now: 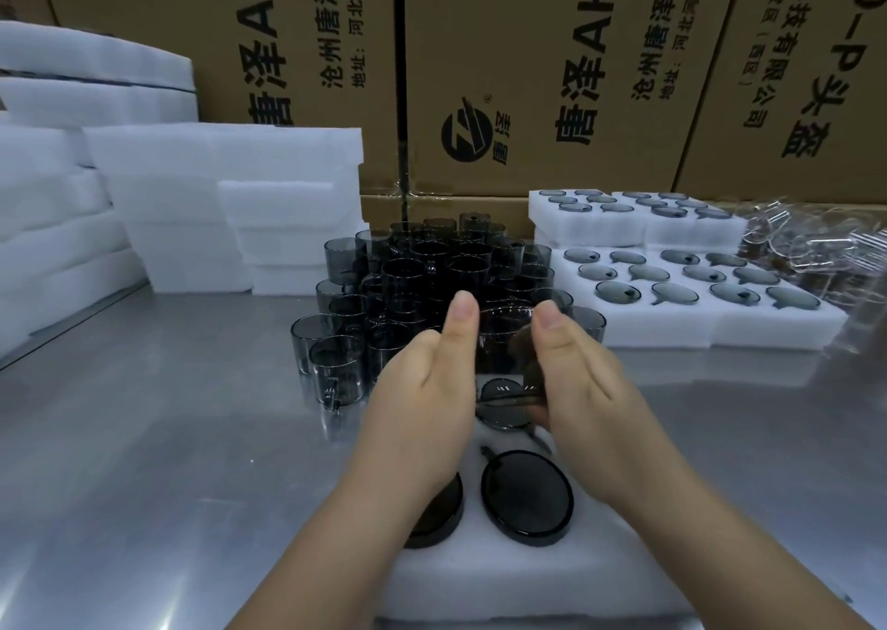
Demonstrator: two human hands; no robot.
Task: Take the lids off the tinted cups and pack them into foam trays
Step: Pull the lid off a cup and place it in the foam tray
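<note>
Both hands meet over the far end of the near foam tray (pixel 528 581) on the tabletop (pixel 168 437). The right hand (pixel 585 389) appears to grip a tinted cup (pixel 501 406), tilted with its mouth towards the camera just above an open pocket. Its fingers are curled beneath, blurred, and the thumb is straight. The left hand (pixel 422 389) stands edge-on beside the cup. Its fingers are hidden, so I cannot tell whether they grip anything.

Two cups (pixel 525 497) already sit in the nearer pockets. To seat this one well, it probably needs levelling over the pocket and turning so the handle meets the side notch. Then it should be pressed straight down, with the left hand bracing the foam. The crowd of loose cups (pixel 432 269) just beyond leaves little room for a wide swing.
</note>
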